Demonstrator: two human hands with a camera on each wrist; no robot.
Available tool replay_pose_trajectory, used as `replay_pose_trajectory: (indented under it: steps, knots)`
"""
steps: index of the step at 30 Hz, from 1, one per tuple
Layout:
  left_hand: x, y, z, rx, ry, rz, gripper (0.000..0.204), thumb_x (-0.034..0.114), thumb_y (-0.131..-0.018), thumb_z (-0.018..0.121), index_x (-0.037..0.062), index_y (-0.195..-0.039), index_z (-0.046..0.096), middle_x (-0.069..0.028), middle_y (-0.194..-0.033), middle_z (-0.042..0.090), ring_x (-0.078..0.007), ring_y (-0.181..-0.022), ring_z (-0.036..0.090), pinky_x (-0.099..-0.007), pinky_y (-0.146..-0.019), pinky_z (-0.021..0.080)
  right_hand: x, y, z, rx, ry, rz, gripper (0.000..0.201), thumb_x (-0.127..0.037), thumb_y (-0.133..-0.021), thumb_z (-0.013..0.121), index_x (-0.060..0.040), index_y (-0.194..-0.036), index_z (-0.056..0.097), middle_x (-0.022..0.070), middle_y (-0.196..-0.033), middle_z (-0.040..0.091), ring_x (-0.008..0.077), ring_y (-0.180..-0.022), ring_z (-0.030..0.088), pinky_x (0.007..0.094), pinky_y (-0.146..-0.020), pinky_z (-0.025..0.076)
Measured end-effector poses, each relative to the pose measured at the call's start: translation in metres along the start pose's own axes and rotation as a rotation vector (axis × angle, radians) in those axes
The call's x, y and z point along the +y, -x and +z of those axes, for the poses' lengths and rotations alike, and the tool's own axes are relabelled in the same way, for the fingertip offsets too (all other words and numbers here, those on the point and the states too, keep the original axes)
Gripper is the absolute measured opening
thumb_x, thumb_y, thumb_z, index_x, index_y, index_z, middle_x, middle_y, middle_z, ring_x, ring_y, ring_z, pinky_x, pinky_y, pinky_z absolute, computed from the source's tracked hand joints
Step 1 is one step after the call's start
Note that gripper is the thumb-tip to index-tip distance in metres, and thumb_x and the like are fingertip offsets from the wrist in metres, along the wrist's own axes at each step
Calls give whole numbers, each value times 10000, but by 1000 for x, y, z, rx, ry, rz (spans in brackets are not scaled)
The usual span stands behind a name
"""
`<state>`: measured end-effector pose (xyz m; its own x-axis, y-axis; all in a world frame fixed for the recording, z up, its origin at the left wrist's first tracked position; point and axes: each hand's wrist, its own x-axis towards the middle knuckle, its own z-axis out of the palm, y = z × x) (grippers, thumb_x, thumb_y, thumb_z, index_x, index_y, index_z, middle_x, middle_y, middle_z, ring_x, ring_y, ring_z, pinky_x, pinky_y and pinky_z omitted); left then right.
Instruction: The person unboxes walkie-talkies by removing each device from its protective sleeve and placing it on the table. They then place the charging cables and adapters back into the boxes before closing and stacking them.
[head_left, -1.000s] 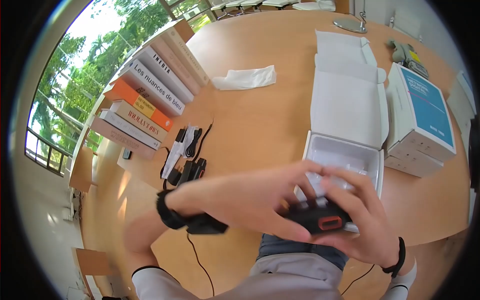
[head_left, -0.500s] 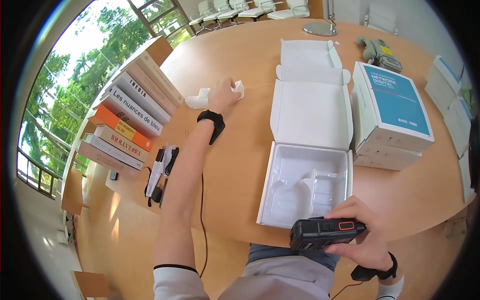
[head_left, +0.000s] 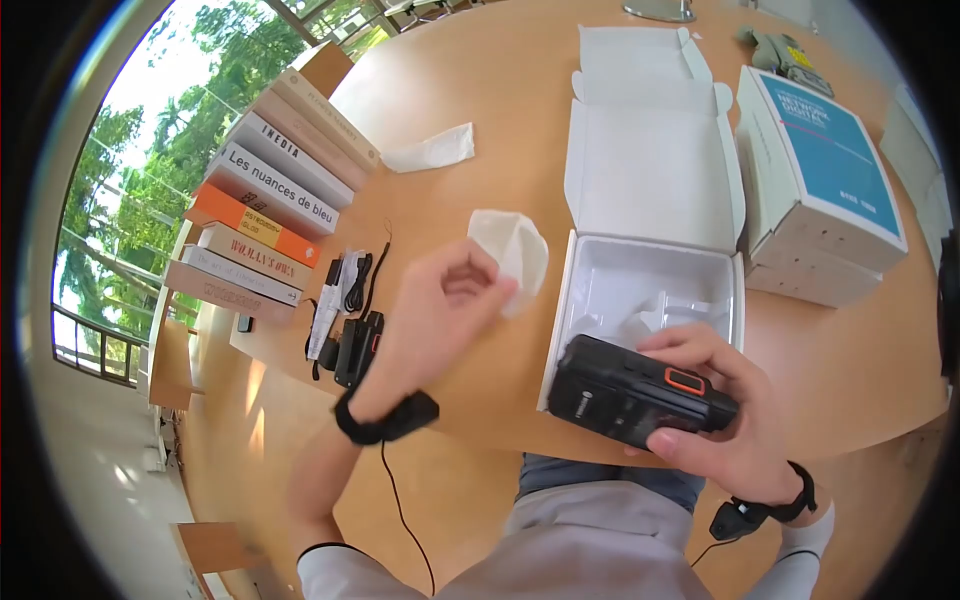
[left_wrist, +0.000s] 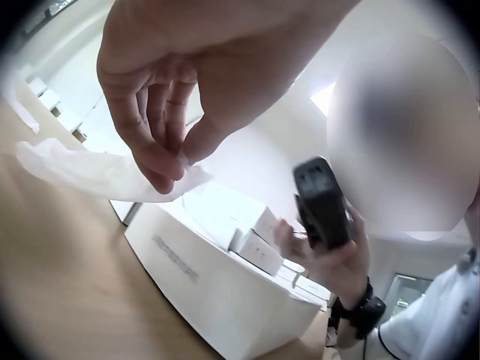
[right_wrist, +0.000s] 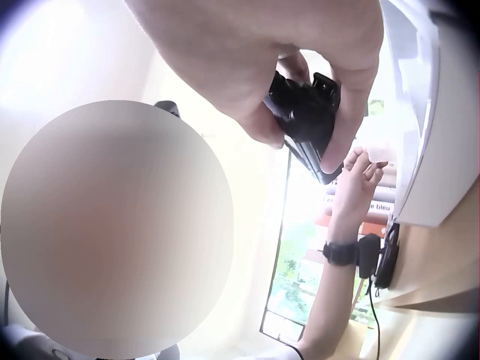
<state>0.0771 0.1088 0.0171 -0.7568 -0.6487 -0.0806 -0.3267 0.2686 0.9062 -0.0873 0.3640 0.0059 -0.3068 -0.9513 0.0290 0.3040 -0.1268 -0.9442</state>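
Thin white wrapper (head_left: 520,248) lifted, left hand (head_left: 433,315) pinching; right hand (head_left: 738,415) grips boxy black device (head_left: 630,393)

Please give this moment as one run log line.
left hand: pinches white wrapper; right hand: grips black device; white box: lid open; second wrapper: on table

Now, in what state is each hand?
Left hand: closed, pinching a white bag.
Right hand: closed around a black radio.

Left hand (head_left: 435,315) is out on the left, thumb and fingertip pinched together. Right hand (head_left: 735,415) is over on the right, curled in a grip, both arms coming from the near side.
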Motion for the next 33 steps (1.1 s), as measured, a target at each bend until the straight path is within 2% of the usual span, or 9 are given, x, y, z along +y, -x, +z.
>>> replay_pose_trajectory:
  steps: [3, 7, 10, 13, 16, 22, 25, 28, 33]
  knots:
    - [1, 46, 26, -19, -101, 199, 130, -53, -904, 752, -29, -986, 654, -99, -968, 756, -157, -837, 747, -271, -754, 586, 7, -9, 9, -48, 57, -30, 459, 28, -872, 807, -5, -1281, 601, 167, -1463, 511, 175, -1241, 594, 334, -1044, 490]
    - [-1, 66, 35, -62, -275, 511, 234, -111, -794, 770, -43, -984, 652, -132, -1153, 727, -240, -896, 772, -307, -775, 606, 4, -10, 12, -32, -58, 129, 425, 38, -893, 771, -18, -1238, 529, 211, -1533, 505, 183, -1277, 586, 340, -1057, 498]
    - [-10, 73, 34, -77, -260, 517, 200, -132, -822, 753, -44, -973, 654, -149, -1180, 718, -234, -921, 770, -307, -818, 620, 9, -8, 2, -109, -15, 74, 426, 48, -894, 751, -21, -1217, 482, 232, -1509, 546, 191, -1297, 587, 348, -1074, 498]
    - [-18, 81, 41, -43, 76, 387, 180, -147, -872, 720, -48, -1005, 652, -166, -1190, 701, -230, -982, 751, -315, -884, 632, 15, -5, 3, -105, 49, -61, 431, 47, -888, 749, -16, -1210, 469, 237, -1476, 583, 197, -1309, 592, 361, -1093, 491]
    - [-19, 85, 45, -52, 328, 332, 172, -143, -917, 691, -51, -1053, 642, -176, -1206, 678, -230, -1044, 722, -331, -924, 638, 10, -1, 3, -123, 82, -88, 435, 44, -880, 753, -18, -1210, 477, 251, -1504, 566, 198, -1329, 584, 364, -1101, 485]
    - [-19, 89, 47, -65, 223, 451, 176, -136, -933, 679, -47, -1079, 636, -176, -1202, 674, -230, -1076, 706, -323, -922, 639, -1, 4, -2, -191, 115, 32, 456, 49, -864, 765, -23, -1215, 484, 269, -1526, 545, 197, -1303, 607, 368, -1111, 480]
    - [-17, 91, 49, -38, 200, 482, 188, -127, -929, 687, -45, -1091, 638, -183, -1199, 684, -257, -1075, 711, -337, -914, 629, 4, 5, -4, -206, 112, -22, 460, 54, -861, 766, -20, -1220, 487, 259, -1513, 558, 193, -1287, 620, 361, -1114, 475]
    - [-13, 85, 49, 71, -27, 731, 230, -116, -851, 750, -21, -1046, 673, -174, -1177, 699, -272, -1030, 711, -345, -837, 610, 2, 9, -1, -161, 163, -38, 453, 52, -872, 766, -16, -1223, 489, 245, -1510, 557, 195, -1279, 627, 351, -1090, 502]
    - [-22, 93, 53, 187, -312, 929, 238, -125, -754, 766, 24, -923, 690, -157, -1048, 699, -279, -908, 671, -339, -725, 527, 18, 13, 12, -103, 314, -235, 486, 55, -875, 772, -14, -1265, 490, 244, -1524, 526, 204, -1261, 639, 338, -1036, 553]
